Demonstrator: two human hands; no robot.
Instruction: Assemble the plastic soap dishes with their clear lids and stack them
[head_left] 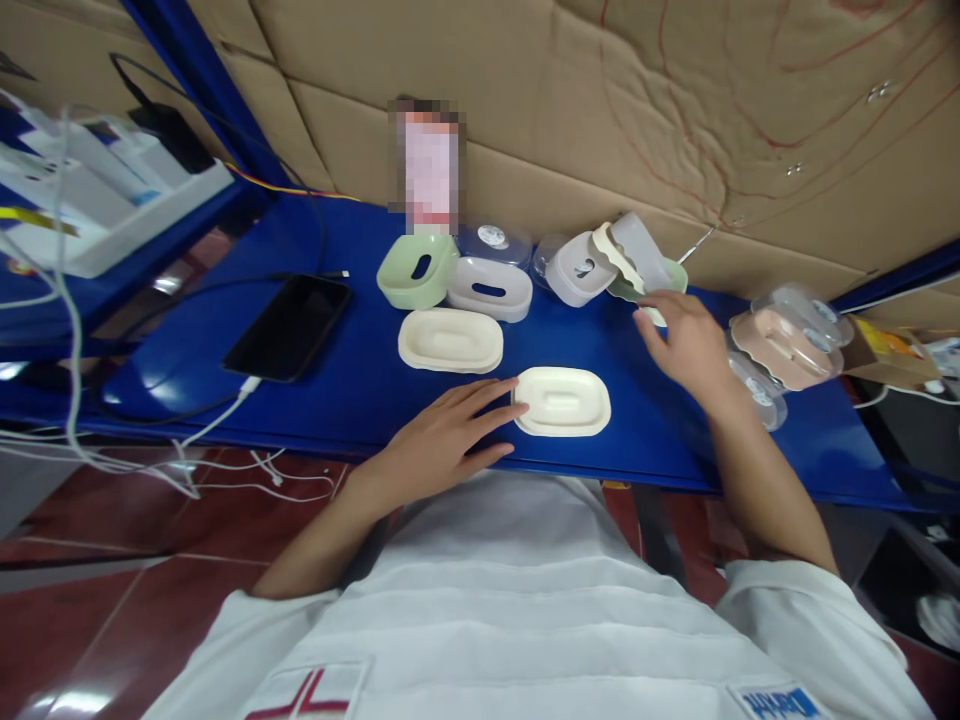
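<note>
Resting flat on the glossy blue surface [352, 390], the left hand [439, 440] lies with its fingers spread and empty, the fingertips touching the left rim of a cream oval plastic soap-dish tray [562, 401] that sits near the front edge. Nothing is gripped in that hand. Nearest the camera, a white shirt [525, 600] fills the bottom of the view.

A little farther back and to the right, the right hand [686, 345] hovers palm down with its fingers loosely apart, holding nothing, its fingertips at the edge of a cluster of tilted dish parts: a pale grey plastic dish with a slot [579, 268], a cream wavy-edged tray [611, 255] and a translucent grey lid [637, 245] lean against each other. Whether the fingers touch that cluster cannot be told.

Behind the first tray lies a second cream oval tray [450, 340], well apart from both hands. Beyond it stand a pale green oval dish [418, 270] and a white oval dish with a slot [489, 288], touching side by side.

To the right, a pink wavy-edged tray inside clear plastic shells [784, 345] sits beside the right wrist. To the left, a black phone [289, 325] lies face up with a white cable [225, 405] plugged in. Brown cardboard [600, 110] lines the wall behind.
</note>
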